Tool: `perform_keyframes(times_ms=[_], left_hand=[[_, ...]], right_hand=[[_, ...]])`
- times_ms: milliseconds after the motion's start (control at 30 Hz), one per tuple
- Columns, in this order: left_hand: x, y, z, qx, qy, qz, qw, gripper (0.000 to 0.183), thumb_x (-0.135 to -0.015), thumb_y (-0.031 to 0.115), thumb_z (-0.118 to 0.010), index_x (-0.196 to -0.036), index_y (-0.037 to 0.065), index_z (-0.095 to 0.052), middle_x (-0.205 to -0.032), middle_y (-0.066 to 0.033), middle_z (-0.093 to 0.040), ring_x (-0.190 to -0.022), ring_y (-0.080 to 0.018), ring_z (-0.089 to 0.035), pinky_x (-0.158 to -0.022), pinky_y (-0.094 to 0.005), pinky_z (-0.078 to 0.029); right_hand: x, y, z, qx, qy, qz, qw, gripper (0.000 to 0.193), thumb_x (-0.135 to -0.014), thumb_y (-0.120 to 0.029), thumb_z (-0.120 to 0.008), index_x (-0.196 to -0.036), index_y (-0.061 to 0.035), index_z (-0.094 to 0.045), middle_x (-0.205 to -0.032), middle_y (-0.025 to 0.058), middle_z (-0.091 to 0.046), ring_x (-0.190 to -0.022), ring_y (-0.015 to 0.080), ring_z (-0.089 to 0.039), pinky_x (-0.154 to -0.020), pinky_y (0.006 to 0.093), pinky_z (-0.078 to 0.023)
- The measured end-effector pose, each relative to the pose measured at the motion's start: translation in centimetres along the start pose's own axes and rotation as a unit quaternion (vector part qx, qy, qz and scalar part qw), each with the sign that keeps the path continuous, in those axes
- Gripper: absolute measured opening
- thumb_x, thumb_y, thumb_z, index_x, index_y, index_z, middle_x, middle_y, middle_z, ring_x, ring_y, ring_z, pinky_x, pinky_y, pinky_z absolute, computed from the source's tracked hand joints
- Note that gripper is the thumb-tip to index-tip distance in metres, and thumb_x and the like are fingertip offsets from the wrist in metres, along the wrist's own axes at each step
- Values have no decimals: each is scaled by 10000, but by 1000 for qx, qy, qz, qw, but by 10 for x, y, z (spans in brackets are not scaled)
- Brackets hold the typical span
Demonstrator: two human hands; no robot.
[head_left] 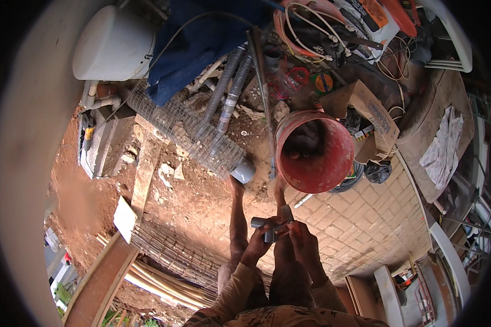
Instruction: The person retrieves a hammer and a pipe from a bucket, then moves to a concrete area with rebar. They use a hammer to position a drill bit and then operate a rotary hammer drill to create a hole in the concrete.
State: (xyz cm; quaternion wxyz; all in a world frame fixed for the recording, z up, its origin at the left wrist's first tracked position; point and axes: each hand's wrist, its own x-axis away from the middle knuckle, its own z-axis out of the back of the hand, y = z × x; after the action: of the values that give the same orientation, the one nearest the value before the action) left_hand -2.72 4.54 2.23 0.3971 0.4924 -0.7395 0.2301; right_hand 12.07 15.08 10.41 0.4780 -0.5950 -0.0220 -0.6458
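In my left hand [256,248] is a short grey plastic pipe tee fitting [263,223], held above my legs with the fingers closed round its lower side. Close beside it on the right, my right hand [304,240] is also closed, its fingertips near the fitting. A small flat greyish-brown piece [287,212] sticks up from the right fingers; its kind is too small to tell. Beyond my feet lies a larger grey pipe [243,171], partly inside a roll of wire mesh [188,133].
A red bucket [315,182] stands just beyond my right foot, beside an open cardboard box [372,117]. Brick paving [371,218] runs to the right, bare earth [174,212] to the left. Steel mesh [174,259] and a wooden plank [144,174] lie at the left.
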Motion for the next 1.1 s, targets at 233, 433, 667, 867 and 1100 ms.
perform_keyframes(times_ms=[233, 433, 667, 867, 1100], left_hand=[[2, 8, 30, 68, -42, -21, 997, 503, -998, 380, -601, -1316, -10, -624, -1301, -110, -653, -1244, -235, -595, -1119, -371, -411], [0, 11, 80, 59, 24, 6, 998, 544, -959, 429, -617, -1255, -26, -635, -1174, -124, -669, -1076, -254, -652, -972, -380, -505], [-13, 69, 142, -8, 64, 9, 998, 640, -865, 285, -760, -1371, -26, -523, -1074, -116, -691, -964, -301, -718, -889, -428, -590], [5, 134, 178, 51, 75, -60, 994, 486, -829, 159, -768, -1246, -30, -605, -1125, -111, -694, -1020, -225, -684, -942, -382, -545], [14, 180, 178, 158, -75, -107, 979, 572, -882, 331, -676, -1271, -79, -589, -1110, -252, -713, -1121, -360, -667, -1023, -458, -510]], right_hand=[[6, -33, -18, 95, -96, 191, 972, 568, -1041, -211, -579, -1543, -32, -380, -1220, 282, -647, -1077, 444, -674, -863, 512, -560], [-25, -45, -45, 123, -217, 91, 964, 465, -992, -266, -688, -1332, -42, -462, -862, 180, -726, -789, 373, -738, -682, 452, -574], [-195, -60, -98, 118, -23, 174, 977, 188, -995, -156, -670, -1132, -43, -611, -1002, 142, -735, -935, 277, -737, -813, 368, -563], [-189, -60, -184, 38, -40, 38, 998, 251, -1028, -236, -649, -1202, -57, -635, -1036, 114, -739, -1024, 244, -729, -851, 371, -562], [-113, -88, -239, -6, -219, 74, 973, 584, -996, -239, -717, -1483, -48, -455, -1347, 147, -589, -1175, 223, -650, -991, 337, -530]])
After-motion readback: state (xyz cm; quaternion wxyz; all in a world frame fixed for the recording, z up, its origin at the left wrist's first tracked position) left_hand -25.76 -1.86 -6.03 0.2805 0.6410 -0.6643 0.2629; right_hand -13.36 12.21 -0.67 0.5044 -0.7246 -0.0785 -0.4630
